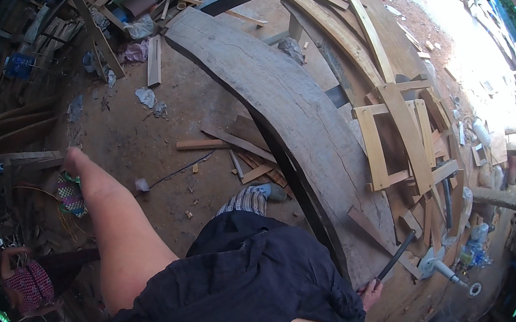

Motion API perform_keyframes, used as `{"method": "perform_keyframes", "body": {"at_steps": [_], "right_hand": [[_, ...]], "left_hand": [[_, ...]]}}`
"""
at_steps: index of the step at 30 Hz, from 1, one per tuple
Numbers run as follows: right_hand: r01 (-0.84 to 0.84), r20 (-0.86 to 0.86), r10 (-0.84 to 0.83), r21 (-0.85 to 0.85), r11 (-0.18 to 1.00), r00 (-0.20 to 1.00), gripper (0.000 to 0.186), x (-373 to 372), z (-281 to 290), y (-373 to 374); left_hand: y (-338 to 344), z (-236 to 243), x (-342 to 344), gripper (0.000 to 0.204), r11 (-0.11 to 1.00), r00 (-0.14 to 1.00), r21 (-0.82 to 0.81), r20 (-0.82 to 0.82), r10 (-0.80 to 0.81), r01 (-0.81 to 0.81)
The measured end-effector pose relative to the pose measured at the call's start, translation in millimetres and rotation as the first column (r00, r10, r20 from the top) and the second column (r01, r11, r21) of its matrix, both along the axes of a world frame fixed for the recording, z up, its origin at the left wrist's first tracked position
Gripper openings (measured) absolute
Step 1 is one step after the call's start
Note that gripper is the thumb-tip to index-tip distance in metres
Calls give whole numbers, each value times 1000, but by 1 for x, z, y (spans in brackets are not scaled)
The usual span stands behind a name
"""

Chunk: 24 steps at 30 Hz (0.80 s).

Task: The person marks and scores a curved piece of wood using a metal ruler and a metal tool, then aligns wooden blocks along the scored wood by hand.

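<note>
My left arm stretches out to the far left. My left hand (75, 159) is small at its end, beside the tip of a wooden beam (25, 155); its fingers are not distinct. Just below it, partly behind the forearm, is a woven purple, green and white bag or basket (71, 195); I cannot tell whether the hand touches it. At the lower right my right hand (370, 294) closes round the near end of a dark rod (397, 255). The rod slants over the near end of a long, grey, curved wooden slab (275, 88), where a wood offcut (369, 229) lies.
Right of the slab stands a pale wooden frame (370, 147) among curved boards (345, 28). A white metal part with a shaft (442, 268) lies at the lower right. Scrap wood (258, 164) litters the dirt floor. Another person in a checked top (32, 285) is at the far left.
</note>
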State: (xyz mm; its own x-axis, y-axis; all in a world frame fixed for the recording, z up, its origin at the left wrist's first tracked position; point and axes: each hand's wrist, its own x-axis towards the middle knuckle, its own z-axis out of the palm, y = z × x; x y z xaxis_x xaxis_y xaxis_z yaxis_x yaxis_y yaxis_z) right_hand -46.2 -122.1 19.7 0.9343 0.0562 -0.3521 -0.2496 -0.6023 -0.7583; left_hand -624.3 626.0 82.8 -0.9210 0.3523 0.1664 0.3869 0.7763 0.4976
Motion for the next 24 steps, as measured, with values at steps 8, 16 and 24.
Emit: {"method": "perform_keyframes", "body": {"at_steps": [8, 16, 24], "right_hand": [[134, -48, -135, -28, 991, 990, 18, -14, 7, 0], [38, -59, -40, -34, 999, 997, 20, -3, 2, -7], [2, -49, -2, 4, 1000, 999, 20, 2, -10, -19]], "left_hand": [[-59, -111, 211, 52, 596, 828, -585, 288, -481, 550], [-306, -80, 399, 43, -921, -478, -43, 845, -240, 388], [-459, 7, 499, 24, -756, -931, 638, 347, 115, 145]]}}
